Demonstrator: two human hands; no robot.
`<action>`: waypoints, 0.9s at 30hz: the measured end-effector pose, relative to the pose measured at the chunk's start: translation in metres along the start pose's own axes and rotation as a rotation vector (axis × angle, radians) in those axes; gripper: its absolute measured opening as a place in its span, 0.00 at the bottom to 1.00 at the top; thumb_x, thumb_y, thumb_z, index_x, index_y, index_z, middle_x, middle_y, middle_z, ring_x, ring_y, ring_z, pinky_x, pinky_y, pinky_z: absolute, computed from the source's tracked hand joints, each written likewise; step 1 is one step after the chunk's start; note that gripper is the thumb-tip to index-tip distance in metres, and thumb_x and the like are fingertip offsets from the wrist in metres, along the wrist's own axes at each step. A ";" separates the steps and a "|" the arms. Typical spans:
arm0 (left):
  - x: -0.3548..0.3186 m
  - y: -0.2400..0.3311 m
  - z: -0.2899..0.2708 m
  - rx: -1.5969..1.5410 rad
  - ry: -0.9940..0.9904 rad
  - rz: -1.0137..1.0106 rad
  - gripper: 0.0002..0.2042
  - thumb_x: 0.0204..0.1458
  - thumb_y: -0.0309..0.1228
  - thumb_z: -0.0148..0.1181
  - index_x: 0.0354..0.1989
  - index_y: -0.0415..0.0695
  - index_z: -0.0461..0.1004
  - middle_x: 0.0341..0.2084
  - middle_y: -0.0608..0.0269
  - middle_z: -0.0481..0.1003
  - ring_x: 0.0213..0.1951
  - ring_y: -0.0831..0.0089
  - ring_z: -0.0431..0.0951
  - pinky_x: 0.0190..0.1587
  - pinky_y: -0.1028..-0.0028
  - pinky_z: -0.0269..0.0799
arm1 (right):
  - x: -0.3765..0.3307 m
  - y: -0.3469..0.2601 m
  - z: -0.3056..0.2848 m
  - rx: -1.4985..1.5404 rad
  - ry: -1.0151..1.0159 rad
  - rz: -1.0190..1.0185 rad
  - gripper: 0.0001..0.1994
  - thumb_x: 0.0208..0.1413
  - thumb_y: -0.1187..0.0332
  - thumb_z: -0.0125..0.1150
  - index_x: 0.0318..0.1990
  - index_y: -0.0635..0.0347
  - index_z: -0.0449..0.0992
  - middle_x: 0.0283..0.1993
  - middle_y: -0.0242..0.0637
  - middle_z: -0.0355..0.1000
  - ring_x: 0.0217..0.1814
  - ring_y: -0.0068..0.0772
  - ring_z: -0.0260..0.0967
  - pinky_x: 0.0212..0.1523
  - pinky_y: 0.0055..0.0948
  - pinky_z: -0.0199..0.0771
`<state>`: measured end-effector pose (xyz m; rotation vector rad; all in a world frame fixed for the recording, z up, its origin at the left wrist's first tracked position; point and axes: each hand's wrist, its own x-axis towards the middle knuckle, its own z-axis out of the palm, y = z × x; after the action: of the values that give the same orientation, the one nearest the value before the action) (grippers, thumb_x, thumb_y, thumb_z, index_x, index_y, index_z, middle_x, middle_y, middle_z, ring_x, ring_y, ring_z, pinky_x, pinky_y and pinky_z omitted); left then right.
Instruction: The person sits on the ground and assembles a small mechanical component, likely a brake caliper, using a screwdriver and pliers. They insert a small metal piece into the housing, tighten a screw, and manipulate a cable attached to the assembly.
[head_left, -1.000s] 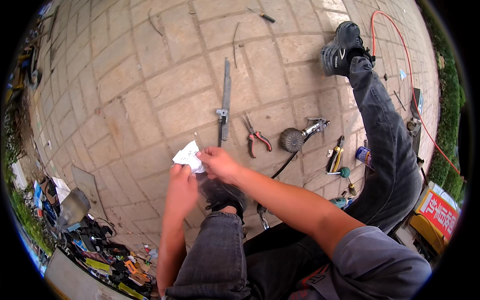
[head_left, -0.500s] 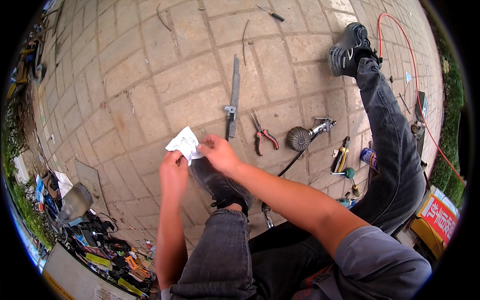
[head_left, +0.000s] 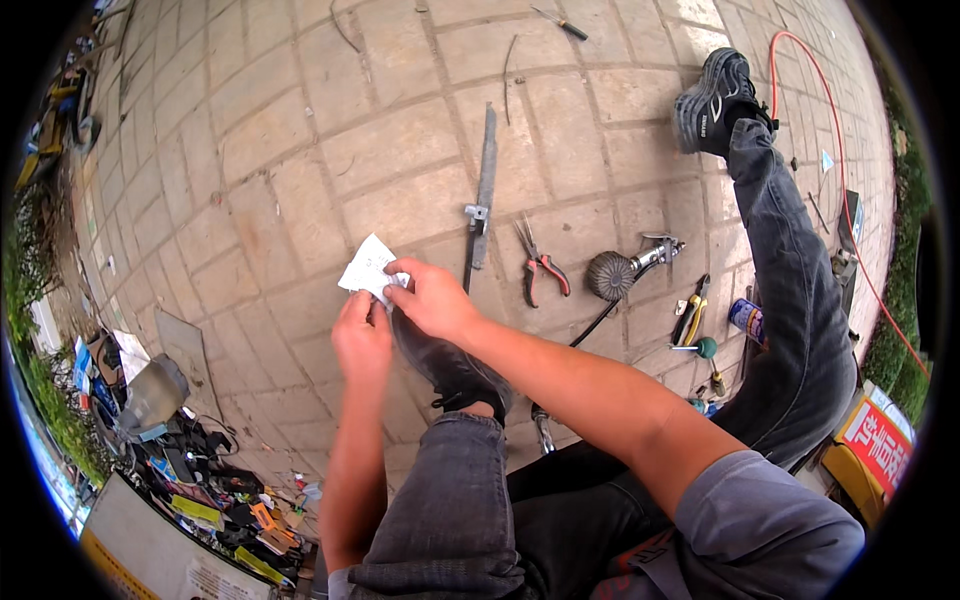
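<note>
A small creased sheet of white paper (head_left: 366,262) with faint print is held up over the toe of my left shoe (head_left: 440,362). My left hand (head_left: 362,335) pinches its lower edge between thumb and fingers. From the right, my right hand (head_left: 432,300) grips the paper's right side, fingers bent over it. Just beyond my right hand, a grey metal strip with a bracket (head_left: 480,190) lies on the paving. To its right are red-handled long-nose pliers (head_left: 540,265), jaws pointing away.
An air tool with a round ribbed head (head_left: 612,274) and black hose lies right of the pliers. Yellow-handled pliers (head_left: 692,312), a green-handled screwdriver (head_left: 706,347) and a blue can (head_left: 746,318) sit by my right leg. Piled tools and parts (head_left: 220,500) fill the lower left. A red hose (head_left: 835,130) curves at right.
The paper has tilted and shifted slightly right in view. My right hand has moved farther over its right side. The ground items have all slid right in view as the head turned.
</note>
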<state>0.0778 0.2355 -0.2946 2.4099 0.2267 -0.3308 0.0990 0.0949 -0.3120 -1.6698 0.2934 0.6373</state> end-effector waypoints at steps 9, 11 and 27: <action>-0.009 0.000 0.005 -0.190 0.211 0.014 0.12 0.51 0.19 0.54 0.45 0.37 0.73 0.34 0.54 0.73 0.35 0.62 0.77 0.34 0.70 0.72 | 0.003 -0.007 0.005 -0.048 0.054 -0.023 0.17 0.53 0.62 0.59 0.47 0.63 0.73 0.26 0.46 0.73 0.28 0.39 0.72 0.32 0.34 0.70; -0.011 0.003 0.004 -0.234 0.262 0.018 0.11 0.51 0.19 0.55 0.44 0.37 0.73 0.37 0.56 0.72 0.36 0.64 0.77 0.33 0.71 0.72 | -0.003 -0.011 -0.004 -0.006 0.037 0.073 0.16 0.52 0.63 0.60 0.45 0.64 0.74 0.27 0.48 0.74 0.30 0.43 0.73 0.34 0.36 0.70; -0.018 0.041 -0.013 -0.524 0.069 -0.269 0.09 0.54 0.27 0.60 0.40 0.36 0.74 0.30 0.65 0.74 0.33 0.79 0.72 0.39 0.77 0.69 | 0.014 0.011 -0.105 -0.397 0.288 0.108 0.18 0.50 0.65 0.63 0.45 0.65 0.67 0.37 0.53 0.73 0.38 0.54 0.71 0.40 0.46 0.70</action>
<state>0.0729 0.2121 -0.2549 1.8750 0.5938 -0.2680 0.1306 -0.0062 -0.3198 -2.1442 0.4902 0.5570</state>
